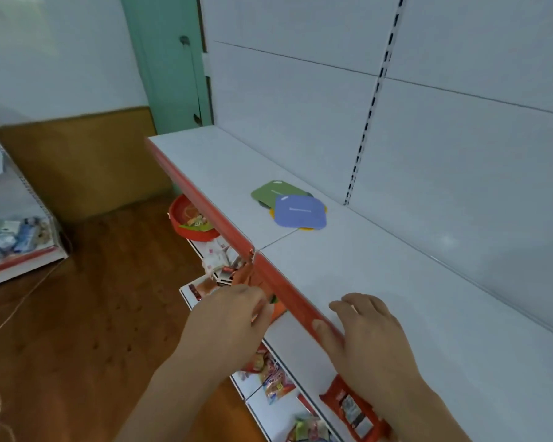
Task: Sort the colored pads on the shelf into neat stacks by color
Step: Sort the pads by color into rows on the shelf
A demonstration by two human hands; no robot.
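A: Head view, shelf (396, 282). Items: green pad (273, 192), blue pad (300, 213), overlapped in a loose pile at the far middle of the shelf, well apart from both hands.

B: Anything under them?

A: An orange-yellow pad (310, 229), rim only; also a dark edge behind the green one. Count below cannot be told.

B: Handling?

A: Judged thin, light, flexible, perhaps slick-faced. Take by a free corner, or slide off the pile flat.

B: Hands?

A: Right hand (369, 333), fingers spread, resting on the near shelf edge, thumb on the red strip (224, 224). Left hand (227, 317) below the edge, fingers bunched; whether it pinches anything is unclear.
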